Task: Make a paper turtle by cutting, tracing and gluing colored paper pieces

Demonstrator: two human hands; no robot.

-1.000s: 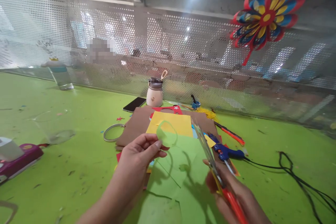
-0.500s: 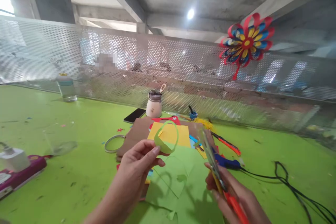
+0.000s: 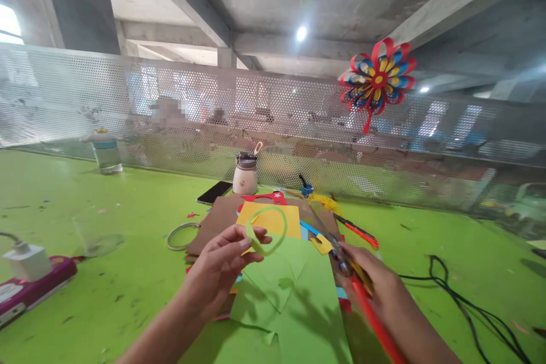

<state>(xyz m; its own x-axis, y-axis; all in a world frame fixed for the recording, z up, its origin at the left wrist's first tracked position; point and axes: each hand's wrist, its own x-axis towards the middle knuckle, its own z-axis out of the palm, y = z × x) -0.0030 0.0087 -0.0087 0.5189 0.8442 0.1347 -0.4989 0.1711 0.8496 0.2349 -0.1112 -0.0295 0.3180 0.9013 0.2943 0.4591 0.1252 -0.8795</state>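
Between the thumb and fingers of my left hand [image 3: 224, 259] is a thin green paper ring [image 3: 285, 233], held upright above the stack. My right hand [image 3: 379, 281] is closed round red-handled scissors [image 3: 362, 290], whose blades point up and away and are blurred. Below both hands lies a light green paper sheet [image 3: 307, 307] with a small leaf-like scrap on it. A yellow sheet [image 3: 267, 213] lies behind it on brown card [image 3: 217, 216]. A yellow cut piece [image 3: 322, 244] sits close to the scissor blades.
A phone [image 3: 214, 192] and a white jar-shaped bottle [image 3: 245, 176] stand behind the stack. To its left are a tape ring [image 3: 183, 236] and a purple power strip [image 3: 42, 290]. A black cord [image 3: 456, 296] loops on the right. A paper flower [image 3: 379, 79] hangs before the mesh partition [image 3: 191, 91].
My right hand and the scissors have tilted further left and in, and the wider green part at my left fingers no longer shows. The whole view has shifted slightly.
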